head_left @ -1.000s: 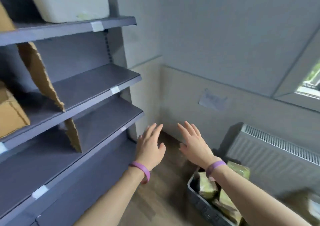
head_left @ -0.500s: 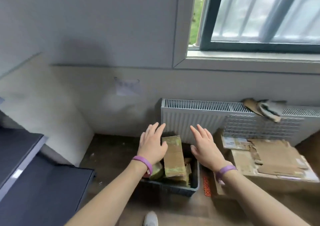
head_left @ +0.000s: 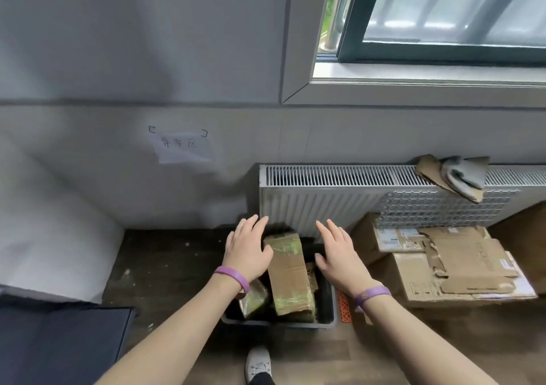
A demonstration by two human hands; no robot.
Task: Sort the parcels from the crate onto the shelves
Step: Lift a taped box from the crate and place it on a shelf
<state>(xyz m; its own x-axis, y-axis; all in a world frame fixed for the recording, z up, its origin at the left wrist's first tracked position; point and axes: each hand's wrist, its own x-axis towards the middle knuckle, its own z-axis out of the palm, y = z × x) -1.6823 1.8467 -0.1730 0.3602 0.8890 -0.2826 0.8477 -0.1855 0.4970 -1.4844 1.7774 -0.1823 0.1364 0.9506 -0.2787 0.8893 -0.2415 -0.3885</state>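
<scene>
Head view: left hand and right hand, spread and empty, flank a taped brown cardboard parcel. It leans in a dark plastic crate.

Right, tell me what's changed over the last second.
The view swung from the shelves to the crate. The left hand and right hand came to either side of the tall parcel in it. Nothing gripped; both hands stayed open, parcels unmoved.

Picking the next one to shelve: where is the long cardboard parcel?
Head view, lower centre: the long cardboard parcel leans in the dark crate, between the left hand and right hand.
</scene>
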